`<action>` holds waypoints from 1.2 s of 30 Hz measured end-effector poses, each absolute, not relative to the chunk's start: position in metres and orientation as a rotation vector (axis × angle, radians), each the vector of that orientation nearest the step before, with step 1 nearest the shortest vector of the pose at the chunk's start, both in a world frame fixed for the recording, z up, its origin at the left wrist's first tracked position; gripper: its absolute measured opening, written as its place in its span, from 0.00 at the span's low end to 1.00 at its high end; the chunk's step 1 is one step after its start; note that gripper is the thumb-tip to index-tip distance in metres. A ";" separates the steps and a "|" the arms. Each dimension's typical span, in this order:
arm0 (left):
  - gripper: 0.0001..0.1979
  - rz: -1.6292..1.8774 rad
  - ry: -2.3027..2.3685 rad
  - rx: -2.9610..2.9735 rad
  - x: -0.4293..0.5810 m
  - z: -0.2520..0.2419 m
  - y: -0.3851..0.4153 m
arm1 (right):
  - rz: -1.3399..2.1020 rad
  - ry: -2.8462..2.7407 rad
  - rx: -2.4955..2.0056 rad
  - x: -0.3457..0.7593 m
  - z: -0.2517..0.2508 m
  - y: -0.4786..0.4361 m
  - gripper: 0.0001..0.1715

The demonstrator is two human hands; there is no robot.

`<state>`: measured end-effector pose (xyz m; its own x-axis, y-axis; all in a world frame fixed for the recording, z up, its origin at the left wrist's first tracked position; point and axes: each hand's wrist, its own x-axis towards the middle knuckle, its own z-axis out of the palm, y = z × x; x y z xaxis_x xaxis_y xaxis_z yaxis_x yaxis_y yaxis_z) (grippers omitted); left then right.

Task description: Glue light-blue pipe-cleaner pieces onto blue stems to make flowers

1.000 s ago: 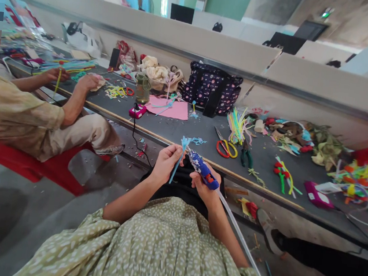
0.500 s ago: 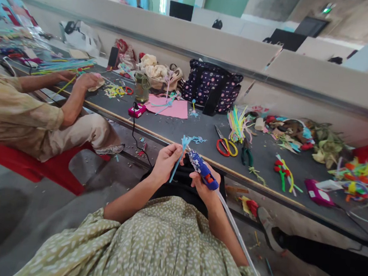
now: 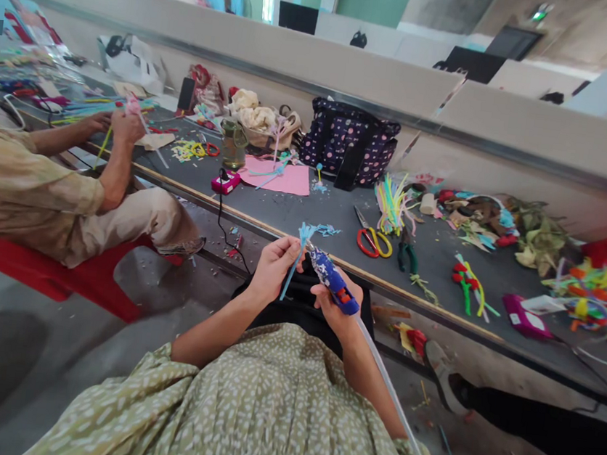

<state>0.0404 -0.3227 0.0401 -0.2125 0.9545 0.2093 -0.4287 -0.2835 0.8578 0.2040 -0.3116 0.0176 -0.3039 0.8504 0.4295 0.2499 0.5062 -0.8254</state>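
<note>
In front of my lap, my left hand [image 3: 274, 264] pinches a bundle of light-blue pipe cleaners [image 3: 293, 270], fanned out at the top with a straight tail hanging below. My right hand [image 3: 344, 301] is wrapped round a blue glue gun [image 3: 334, 282] with an orange-red part on its side. The gun's nozzle points up and left, close against the bundle; whether it touches cannot be made out. From its rear end a pale glue stick or cord runs down along my right forearm. Small light-blue pieces [image 3: 326, 230] lie on the table just beyond the bundle.
Scissors [image 3: 372, 241] and green-handled pliers [image 3: 406, 254] lie on the dark table [image 3: 311, 206] beside a pipe-cleaner bunch [image 3: 392, 205]. Farther back stand a dotted bag [image 3: 351, 142] and a bottle [image 3: 233, 145]. At left a co-worker [image 3: 119, 163] handles pink material. Someone's leg [image 3: 533, 422] extends from the right.
The co-worker's hands at left have shifted, lifting a pink piece with a pale strand. My own hands, the glue gun and the blue bundle stay almost still.
</note>
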 end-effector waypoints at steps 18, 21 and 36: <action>0.19 1.704 0.829 0.947 0.040 0.041 -0.323 | 0.820 -1.848 -0.941 0.203 0.016 -0.312 0.23; 0.19 1.706 0.835 0.950 0.040 0.041 -0.323 | 0.831 -1.843 -0.933 0.203 0.016 -0.313 0.22; 0.20 1.706 0.849 0.963 0.041 0.043 -0.323 | 0.877 -1.801 -0.915 0.202 0.021 -0.316 0.22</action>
<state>0.0407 -0.3234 0.0431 -0.2228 0.9503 0.2173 -0.3997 -0.2924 0.8688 0.2024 -0.3158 0.0214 -0.3160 0.8617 0.3970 0.2184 0.4733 -0.8534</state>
